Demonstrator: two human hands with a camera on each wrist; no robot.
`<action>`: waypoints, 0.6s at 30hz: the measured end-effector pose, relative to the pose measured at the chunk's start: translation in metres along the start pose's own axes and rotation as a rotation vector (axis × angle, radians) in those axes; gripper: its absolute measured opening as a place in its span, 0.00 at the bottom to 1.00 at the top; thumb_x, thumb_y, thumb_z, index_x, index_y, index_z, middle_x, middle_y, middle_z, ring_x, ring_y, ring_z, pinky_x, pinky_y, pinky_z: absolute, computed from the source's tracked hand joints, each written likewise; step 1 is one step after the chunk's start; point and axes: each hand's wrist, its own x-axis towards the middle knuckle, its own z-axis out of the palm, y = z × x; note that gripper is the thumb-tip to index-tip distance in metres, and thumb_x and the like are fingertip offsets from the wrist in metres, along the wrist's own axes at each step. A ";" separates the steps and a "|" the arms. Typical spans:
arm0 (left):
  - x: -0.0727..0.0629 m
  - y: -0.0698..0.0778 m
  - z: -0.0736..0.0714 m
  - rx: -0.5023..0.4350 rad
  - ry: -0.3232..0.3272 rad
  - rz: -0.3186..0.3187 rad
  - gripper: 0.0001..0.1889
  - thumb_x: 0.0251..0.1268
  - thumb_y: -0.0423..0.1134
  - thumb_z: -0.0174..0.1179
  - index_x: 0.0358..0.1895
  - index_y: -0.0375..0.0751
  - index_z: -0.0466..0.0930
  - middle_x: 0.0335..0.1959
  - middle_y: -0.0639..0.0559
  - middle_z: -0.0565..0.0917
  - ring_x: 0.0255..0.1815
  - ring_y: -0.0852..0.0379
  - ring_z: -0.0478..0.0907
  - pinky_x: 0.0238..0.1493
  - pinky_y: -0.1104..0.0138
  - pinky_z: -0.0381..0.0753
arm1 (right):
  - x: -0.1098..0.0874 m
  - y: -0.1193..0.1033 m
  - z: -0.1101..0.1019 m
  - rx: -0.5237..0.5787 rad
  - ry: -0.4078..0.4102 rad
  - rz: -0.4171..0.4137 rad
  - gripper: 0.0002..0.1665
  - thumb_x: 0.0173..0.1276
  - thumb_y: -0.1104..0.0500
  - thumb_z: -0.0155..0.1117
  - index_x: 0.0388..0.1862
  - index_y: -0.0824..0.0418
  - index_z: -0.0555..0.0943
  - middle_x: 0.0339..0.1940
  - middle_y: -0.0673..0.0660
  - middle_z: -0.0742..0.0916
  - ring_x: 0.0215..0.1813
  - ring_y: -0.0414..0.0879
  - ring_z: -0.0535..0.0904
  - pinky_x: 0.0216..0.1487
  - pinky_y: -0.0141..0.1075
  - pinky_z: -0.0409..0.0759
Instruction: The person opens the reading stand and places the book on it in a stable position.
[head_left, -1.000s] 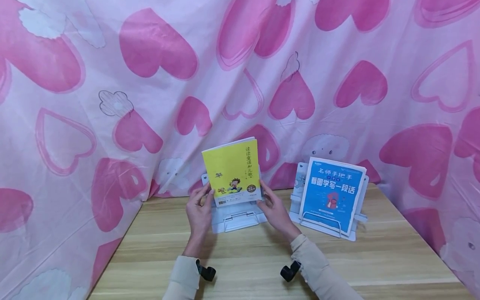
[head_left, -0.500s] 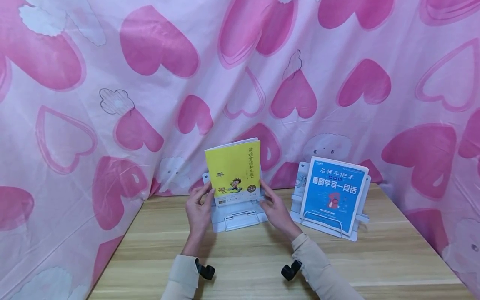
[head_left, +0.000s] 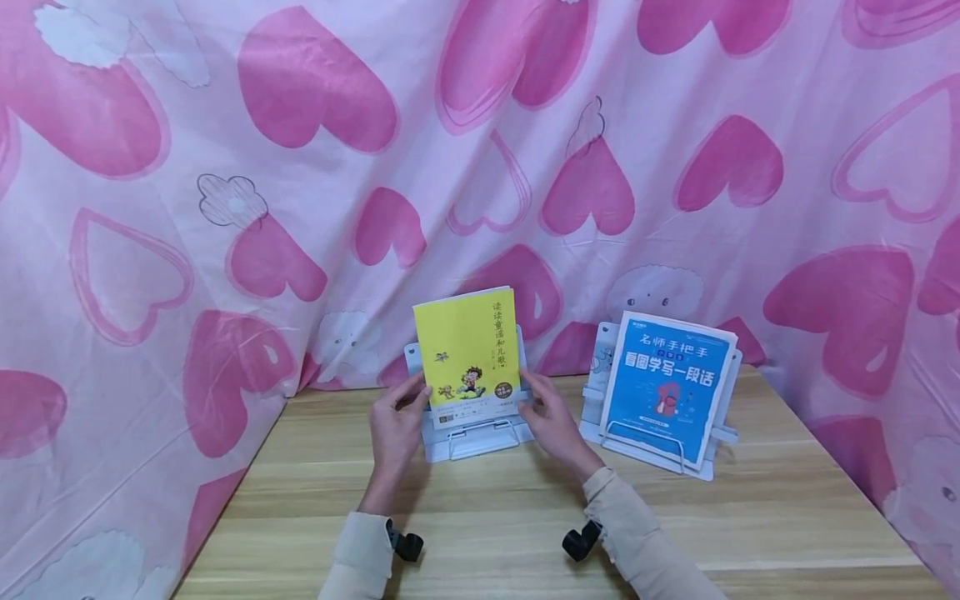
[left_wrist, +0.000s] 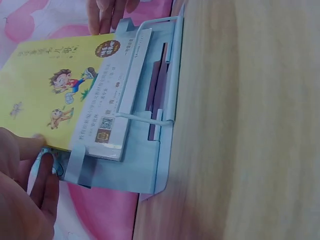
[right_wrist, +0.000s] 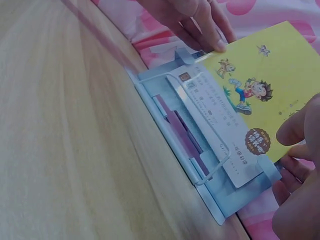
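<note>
A yellow-covered book [head_left: 463, 342] with cartoon figures leans upright against a pale blue metal book stand [head_left: 435, 448]. My left hand [head_left: 396, 432] pinches its left side near the bottom, thumb at the cover's edge and fingers behind, as the left wrist view shows. On the opposite side my right hand [head_left: 557, 427] holds the book, thumb at the front and fingers curled behind a side clip. The lower part of the book [left_wrist: 35, 100] lies behind the stand's wire loop [left_wrist: 145, 119]. Much of the stand's back plate is hidden by the book.
To the right, a second pale stand [head_left: 594, 392] carries a blue-covered book [head_left: 660, 400] behind its wire loop. Both stands are on a wooden table [head_left: 480, 508]. A pink curtain [head_left: 300, 192] printed with hearts hangs right behind the table.
The yellow book has gone down between my hands, its lower edge reaching the wire loop. Both hands have stayed nearly in place at its sides.
</note>
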 end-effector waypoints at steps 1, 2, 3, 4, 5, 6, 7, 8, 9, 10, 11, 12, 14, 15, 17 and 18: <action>-0.001 0.000 -0.001 0.033 -0.004 -0.014 0.18 0.70 0.36 0.75 0.60 0.54 0.91 0.48 0.50 0.95 0.49 0.52 0.89 0.55 0.64 0.89 | 0.000 0.001 0.000 -0.004 -0.002 -0.001 0.39 0.81 0.65 0.60 0.87 0.57 0.63 0.87 0.60 0.66 0.85 0.64 0.64 0.84 0.62 0.67; -0.002 0.000 -0.002 0.063 -0.008 -0.030 0.18 0.70 0.37 0.75 0.61 0.54 0.91 0.47 0.52 0.95 0.49 0.53 0.88 0.55 0.61 0.88 | 0.000 0.001 0.001 -0.008 -0.003 -0.004 0.38 0.81 0.65 0.60 0.87 0.57 0.64 0.86 0.61 0.67 0.85 0.64 0.64 0.84 0.61 0.67; -0.003 0.000 -0.003 0.080 -0.014 -0.046 0.18 0.70 0.37 0.74 0.61 0.54 0.91 0.48 0.52 0.94 0.49 0.52 0.88 0.56 0.58 0.88 | 0.000 0.001 0.001 -0.009 -0.007 0.000 0.38 0.81 0.65 0.61 0.87 0.57 0.64 0.86 0.60 0.67 0.85 0.63 0.64 0.85 0.61 0.66; -0.003 0.000 -0.003 0.089 -0.016 -0.052 0.18 0.70 0.37 0.74 0.61 0.54 0.91 0.47 0.52 0.94 0.49 0.52 0.88 0.56 0.58 0.88 | -0.001 0.001 0.001 -0.007 -0.013 -0.001 0.38 0.81 0.65 0.60 0.87 0.57 0.64 0.87 0.59 0.67 0.86 0.62 0.63 0.85 0.61 0.65; -0.004 -0.001 -0.004 0.092 -0.023 -0.061 0.17 0.71 0.37 0.74 0.61 0.53 0.91 0.48 0.52 0.94 0.49 0.52 0.88 0.56 0.57 0.88 | -0.001 0.001 0.001 -0.008 -0.019 -0.003 0.38 0.81 0.65 0.60 0.87 0.57 0.64 0.87 0.59 0.67 0.87 0.62 0.62 0.85 0.61 0.64; -0.004 -0.001 -0.005 0.097 -0.032 -0.067 0.17 0.71 0.36 0.74 0.60 0.53 0.91 0.48 0.52 0.94 0.49 0.51 0.88 0.56 0.57 0.89 | -0.001 0.002 0.001 -0.007 -0.024 -0.003 0.38 0.81 0.66 0.60 0.86 0.57 0.65 0.87 0.59 0.67 0.87 0.61 0.61 0.86 0.61 0.62; -0.004 -0.002 -0.006 0.097 -0.038 -0.069 0.17 0.71 0.35 0.73 0.60 0.51 0.91 0.48 0.51 0.94 0.49 0.51 0.88 0.56 0.56 0.89 | -0.001 0.002 0.001 -0.009 -0.028 -0.006 0.38 0.81 0.66 0.60 0.86 0.57 0.65 0.87 0.59 0.67 0.88 0.61 0.60 0.87 0.61 0.61; -0.004 -0.002 -0.006 0.099 -0.044 -0.070 0.16 0.71 0.35 0.73 0.59 0.50 0.91 0.48 0.50 0.93 0.49 0.50 0.88 0.56 0.55 0.90 | -0.001 0.002 0.001 -0.012 -0.030 -0.009 0.38 0.81 0.66 0.60 0.86 0.56 0.65 0.87 0.58 0.67 0.88 0.61 0.60 0.87 0.61 0.60; -0.004 -0.003 -0.007 0.099 -0.051 -0.068 0.16 0.71 0.34 0.73 0.59 0.48 0.90 0.48 0.49 0.93 0.50 0.50 0.88 0.57 0.55 0.90 | -0.001 0.002 0.001 -0.015 -0.034 -0.009 0.38 0.81 0.65 0.60 0.86 0.56 0.65 0.88 0.58 0.67 0.89 0.61 0.59 0.88 0.62 0.58; -0.005 -0.003 -0.007 0.095 -0.058 -0.070 0.15 0.71 0.33 0.72 0.58 0.47 0.90 0.48 0.48 0.93 0.50 0.49 0.89 0.57 0.54 0.90 | -0.002 0.002 0.002 -0.023 -0.036 -0.011 0.38 0.80 0.65 0.60 0.87 0.55 0.65 0.88 0.57 0.67 0.89 0.61 0.59 0.88 0.63 0.57; -0.005 -0.003 -0.008 0.094 -0.066 -0.073 0.15 0.70 0.32 0.72 0.57 0.45 0.90 0.48 0.47 0.93 0.50 0.49 0.89 0.57 0.54 0.90 | -0.002 0.002 0.002 -0.029 -0.035 -0.011 0.39 0.80 0.65 0.61 0.87 0.54 0.65 0.88 0.57 0.67 0.89 0.60 0.59 0.88 0.63 0.56; -0.005 -0.004 -0.008 0.093 -0.072 -0.076 0.14 0.70 0.31 0.72 0.57 0.44 0.90 0.48 0.46 0.93 0.50 0.48 0.89 0.58 0.54 0.90 | -0.002 0.002 0.002 -0.035 -0.034 -0.010 0.39 0.80 0.65 0.61 0.87 0.53 0.65 0.88 0.56 0.67 0.89 0.59 0.58 0.88 0.63 0.55; -0.005 -0.004 -0.008 0.093 -0.086 -0.092 0.14 0.70 0.31 0.72 0.56 0.42 0.89 0.48 0.45 0.92 0.50 0.48 0.89 0.58 0.53 0.91 | -0.002 0.002 0.003 -0.046 -0.032 -0.008 0.40 0.80 0.64 0.61 0.87 0.51 0.64 0.88 0.55 0.66 0.89 0.59 0.57 0.88 0.65 0.54; -0.005 -0.004 -0.008 0.092 -0.092 -0.101 0.14 0.70 0.30 0.72 0.56 0.42 0.89 0.48 0.45 0.92 0.49 0.48 0.89 0.58 0.53 0.91 | -0.002 0.003 0.003 -0.051 -0.033 -0.007 0.40 0.80 0.63 0.61 0.88 0.50 0.64 0.89 0.54 0.65 0.90 0.59 0.57 0.88 0.66 0.53; -0.005 -0.005 -0.008 0.093 -0.102 -0.114 0.14 0.70 0.30 0.72 0.56 0.41 0.88 0.48 0.44 0.92 0.49 0.48 0.89 0.58 0.52 0.91 | -0.001 0.004 0.003 -0.053 -0.032 -0.002 0.40 0.81 0.63 0.62 0.88 0.48 0.63 0.89 0.53 0.65 0.90 0.58 0.56 0.88 0.65 0.53; -0.006 -0.005 -0.007 0.095 -0.105 -0.118 0.14 0.70 0.30 0.71 0.56 0.40 0.87 0.48 0.44 0.92 0.50 0.48 0.89 0.58 0.52 0.91 | -0.001 0.005 0.003 -0.053 -0.033 -0.002 0.40 0.81 0.63 0.62 0.88 0.48 0.63 0.89 0.53 0.65 0.90 0.58 0.56 0.89 0.64 0.52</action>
